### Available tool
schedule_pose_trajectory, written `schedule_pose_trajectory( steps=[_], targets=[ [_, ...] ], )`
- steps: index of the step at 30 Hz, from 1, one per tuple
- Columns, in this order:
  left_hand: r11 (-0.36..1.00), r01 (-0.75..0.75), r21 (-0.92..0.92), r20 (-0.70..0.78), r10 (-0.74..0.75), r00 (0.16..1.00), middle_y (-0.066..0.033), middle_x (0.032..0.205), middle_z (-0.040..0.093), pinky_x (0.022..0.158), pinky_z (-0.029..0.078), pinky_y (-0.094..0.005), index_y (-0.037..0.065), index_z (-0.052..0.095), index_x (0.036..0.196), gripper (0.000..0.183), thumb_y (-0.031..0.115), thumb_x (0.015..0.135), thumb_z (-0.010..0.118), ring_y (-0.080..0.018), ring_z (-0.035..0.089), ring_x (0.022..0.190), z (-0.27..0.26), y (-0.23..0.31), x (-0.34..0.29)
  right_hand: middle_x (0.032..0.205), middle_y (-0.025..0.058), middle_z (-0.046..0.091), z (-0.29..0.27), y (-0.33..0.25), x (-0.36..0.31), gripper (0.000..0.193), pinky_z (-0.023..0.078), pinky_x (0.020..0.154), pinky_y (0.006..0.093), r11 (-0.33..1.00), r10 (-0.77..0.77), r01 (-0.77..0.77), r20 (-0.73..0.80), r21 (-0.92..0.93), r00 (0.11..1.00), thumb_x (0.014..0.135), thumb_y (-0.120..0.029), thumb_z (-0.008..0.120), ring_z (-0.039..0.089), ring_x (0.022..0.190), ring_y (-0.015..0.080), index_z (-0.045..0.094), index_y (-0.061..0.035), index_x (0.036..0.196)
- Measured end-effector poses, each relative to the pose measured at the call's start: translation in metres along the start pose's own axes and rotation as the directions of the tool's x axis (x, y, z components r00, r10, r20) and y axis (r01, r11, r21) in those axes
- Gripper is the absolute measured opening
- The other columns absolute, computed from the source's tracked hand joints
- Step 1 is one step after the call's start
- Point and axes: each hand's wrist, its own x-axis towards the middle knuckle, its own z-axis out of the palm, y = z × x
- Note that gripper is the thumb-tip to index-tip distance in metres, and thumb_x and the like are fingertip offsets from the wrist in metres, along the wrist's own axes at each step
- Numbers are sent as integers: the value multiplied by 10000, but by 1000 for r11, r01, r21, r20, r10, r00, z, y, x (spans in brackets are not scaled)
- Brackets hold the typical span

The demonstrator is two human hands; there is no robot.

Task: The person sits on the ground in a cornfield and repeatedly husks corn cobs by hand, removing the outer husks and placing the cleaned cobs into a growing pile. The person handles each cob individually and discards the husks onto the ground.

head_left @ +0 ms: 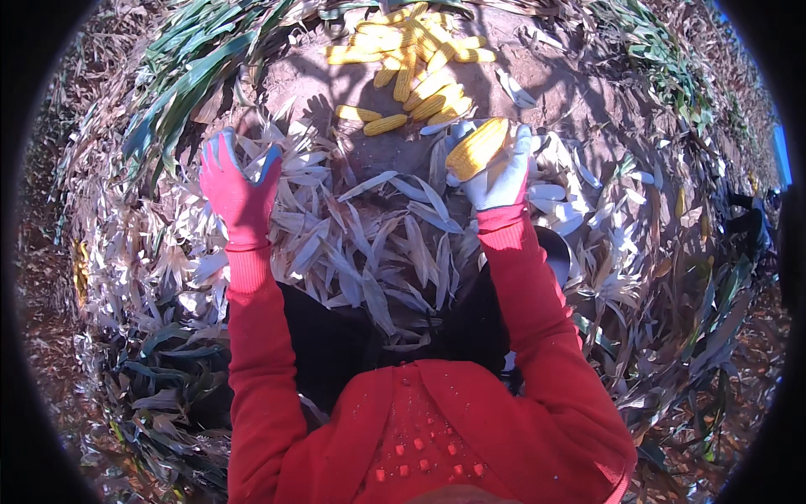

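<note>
A husked yellow ear of corn (477, 149) lies across the palm of my right hand (497, 186), which wears a glove with a whitish palm. The fingers and thumb hold it from below and the sides. My left hand (239, 189), in a pinkish-red glove with a blue-grey palm side, is over the dry husks at the left. Its thumb stands apart from the fingers, and I see nothing in it. Ahead of both hands, a pile of husked ears of corn (411, 42) rests on bare soil, with two loose ears (385, 124) at its near side.
Pale dry corn husks (369, 244) cover the ground between my arms and around my legs. Green corn leaves (197, 63) lie at the far left, more stalks and leaves (663, 63) at the far right. A dark shape, unclear, is at the right rim.
</note>
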Motion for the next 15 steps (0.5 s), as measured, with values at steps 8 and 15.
schedule_pose_trajectory(
  steps=[8,15],
  targets=[
    [551,447,-705,574,72,816,-133,1040,670,808,516,-325,15,581,1215,574,300,764,792,-225,664,973,22,122,-51,1258,178,521,17,55,-22,771,414,1021,500,956,290,-291,63,20,955,894,-645,479,512,1195,321,411,-14,1331],
    [237,794,-560,829,139,542,-54,941,653,764,503,-288,1,594,1150,491,277,786,776,-111,613,840,26,116,-44,1209,127,565,18,47,-37,469,453,954,345,522,74,300,392,-799,917,976,-317,537,570,1077,222,479,15,1303]
  ],
)
